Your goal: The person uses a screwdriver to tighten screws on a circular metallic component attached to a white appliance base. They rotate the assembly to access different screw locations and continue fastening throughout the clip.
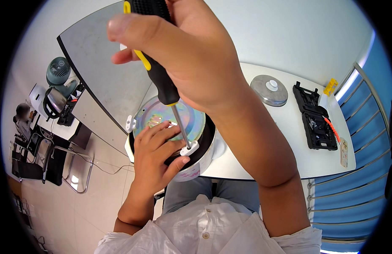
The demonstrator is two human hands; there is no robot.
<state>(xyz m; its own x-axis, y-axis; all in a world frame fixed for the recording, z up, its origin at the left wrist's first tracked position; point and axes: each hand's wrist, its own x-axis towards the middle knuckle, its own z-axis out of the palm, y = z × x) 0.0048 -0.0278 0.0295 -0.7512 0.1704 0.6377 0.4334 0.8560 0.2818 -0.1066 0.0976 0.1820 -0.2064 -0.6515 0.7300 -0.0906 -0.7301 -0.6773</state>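
Right hand: closed round the screwdriver's grip, raised above the pot.
Screwdriver: black and yellow handle; long axis slanting down and toward the wearer, tip at the white fitting.
White fitting: on the pot's near rim, below the right hand; left hand nearer.
Left hand: fingers spread over the metal disc, thumb and forefinger flanking the fitting.
Pot: white-walled, beside the table edge.

Tilted screwdriver, tip at white bracket
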